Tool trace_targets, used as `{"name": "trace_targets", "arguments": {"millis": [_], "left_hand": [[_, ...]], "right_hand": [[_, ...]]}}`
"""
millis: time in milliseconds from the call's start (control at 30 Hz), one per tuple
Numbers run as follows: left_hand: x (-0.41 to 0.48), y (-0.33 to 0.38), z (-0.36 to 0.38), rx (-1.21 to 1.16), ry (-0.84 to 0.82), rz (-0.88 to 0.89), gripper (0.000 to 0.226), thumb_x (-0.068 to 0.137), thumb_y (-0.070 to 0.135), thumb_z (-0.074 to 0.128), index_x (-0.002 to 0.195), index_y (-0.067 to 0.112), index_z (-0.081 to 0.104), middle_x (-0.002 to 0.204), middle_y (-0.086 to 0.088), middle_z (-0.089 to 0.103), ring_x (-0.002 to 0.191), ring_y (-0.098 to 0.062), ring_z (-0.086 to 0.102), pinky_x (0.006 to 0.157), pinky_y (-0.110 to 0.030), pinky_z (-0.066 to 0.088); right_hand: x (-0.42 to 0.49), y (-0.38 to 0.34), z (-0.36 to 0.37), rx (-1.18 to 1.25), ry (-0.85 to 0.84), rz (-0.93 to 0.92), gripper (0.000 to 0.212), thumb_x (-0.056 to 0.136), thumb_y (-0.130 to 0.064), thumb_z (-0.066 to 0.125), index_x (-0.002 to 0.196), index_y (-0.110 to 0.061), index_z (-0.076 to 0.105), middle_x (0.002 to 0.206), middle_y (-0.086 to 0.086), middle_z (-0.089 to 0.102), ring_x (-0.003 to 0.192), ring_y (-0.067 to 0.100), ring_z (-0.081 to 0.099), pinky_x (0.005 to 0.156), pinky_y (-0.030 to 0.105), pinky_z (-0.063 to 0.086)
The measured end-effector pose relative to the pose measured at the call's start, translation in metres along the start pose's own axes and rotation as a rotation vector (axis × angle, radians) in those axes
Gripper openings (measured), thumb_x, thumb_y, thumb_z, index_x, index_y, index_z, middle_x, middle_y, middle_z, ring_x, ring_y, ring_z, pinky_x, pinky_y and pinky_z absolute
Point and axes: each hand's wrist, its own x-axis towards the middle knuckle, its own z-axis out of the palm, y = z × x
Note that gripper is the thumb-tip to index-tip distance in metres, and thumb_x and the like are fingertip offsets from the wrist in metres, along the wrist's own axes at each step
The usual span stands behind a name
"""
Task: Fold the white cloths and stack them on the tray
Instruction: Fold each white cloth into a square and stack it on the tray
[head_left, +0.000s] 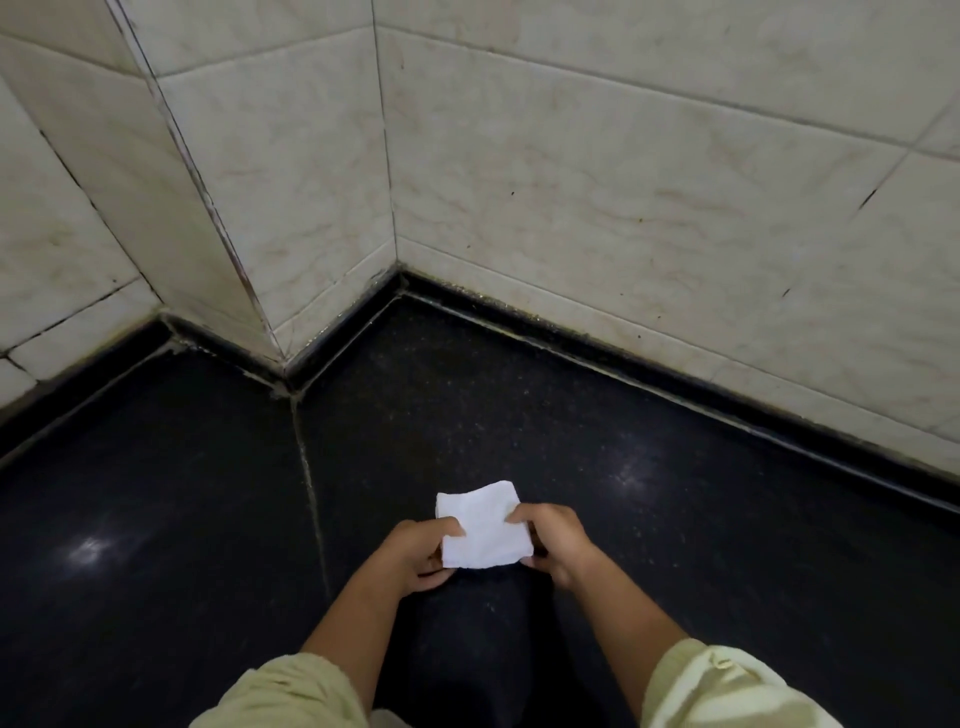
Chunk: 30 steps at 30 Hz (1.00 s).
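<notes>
Sleeves (291, 691) half off-frame; cloth (480, 530) edges (both sides) under fingers (524, 514).

Single head view, wide-angle, looking forward and down from close above dark table (597, 467), facing tiled wall corner (396, 249) filling upper frame.

White cloth (484, 530) — black (speckled) counter (519, 415).

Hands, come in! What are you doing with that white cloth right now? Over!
Left hand and right hand both pinching the white cloth, folded small. Tray not in view. Nothing in the way on the dark surface. Over.
</notes>
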Motion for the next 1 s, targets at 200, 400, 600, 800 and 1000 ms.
{"name": "trace_targets", "arguments": {"millis": [200, 400, 600, 800, 1000], "left_hand": [[-0.011, 0.003, 0.008, -0.144, -0.08, 0.024, 0.02, 0.081, 0.004, 0.065, 0.101, 0.007, 0.062, 0.1, -0.011, 0.067, 0.088, -0.022, 0.063, 0.073, -0.031, 0.052], [-0.022, 0.008, 0.03, 0.085, -0.231, 0.067, 0.037, 0.078, -0.001, 0.068, 0.112, 0.013, 0.065, 0.102, -0.005, 0.07, 0.092, -0.018, 0.064, 0.075, -0.028, 0.052], [-0.029, 0.001, 0.07, 0.295, -0.432, 0.134, 0.054, 0.074, 0.003, 0.074, 0.12, 0.029, 0.061, 0.114, 0.001, 0.07, 0.107, -0.018, 0.064, 0.076, -0.03, 0.05], [-0.057, -0.04, 0.144, 0.456, -0.595, 0.178, 0.04, 0.087, 0.021, 0.067, 0.123, 0.035, 0.057, 0.116, 0.004, 0.071, 0.109, -0.017, 0.065, 0.082, -0.029, 0.049], [-0.094, -0.095, 0.228, 0.524, -0.67, 0.23, 0.027, 0.094, 0.025, 0.059, 0.12, 0.031, 0.06, 0.114, -0.001, 0.071, 0.106, -0.018, 0.067, 0.08, -0.027, 0.052]], "right_hand": [[-0.016, -0.002, -0.013, 0.185, -0.093, -0.023, 0.033, 0.075, -0.006, 0.06, 0.107, -0.004, 0.068, 0.096, 0.011, 0.072, 0.087, 0.024, 0.067, 0.063, 0.029, 0.053], [-0.037, 0.008, -0.043, 0.257, -0.054, -0.08, 0.04, 0.074, -0.005, 0.059, 0.113, 0.001, 0.065, 0.095, 0.01, 0.071, 0.086, 0.021, 0.067, 0.065, 0.028, 0.054], [-0.068, 0.04, -0.093, 0.371, 0.046, -0.123, 0.03, 0.075, 0.002, 0.059, 0.104, -0.008, 0.059, 0.089, 0.008, 0.069, 0.078, 0.021, 0.067, 0.059, 0.029, 0.053], [-0.116, 0.096, -0.169, 0.471, 0.205, -0.158, 0.037, 0.075, 0.004, 0.059, 0.108, -0.011, 0.062, 0.094, 0.008, 0.071, 0.083, 0.024, 0.066, 0.064, 0.031, 0.053], [-0.171, 0.146, -0.252, 0.541, 0.313, -0.209, 0.037, 0.075, 0.004, 0.058, 0.109, -0.01, 0.064, 0.098, 0.011, 0.071, 0.084, 0.025, 0.064, 0.064, 0.032, 0.052]]}}
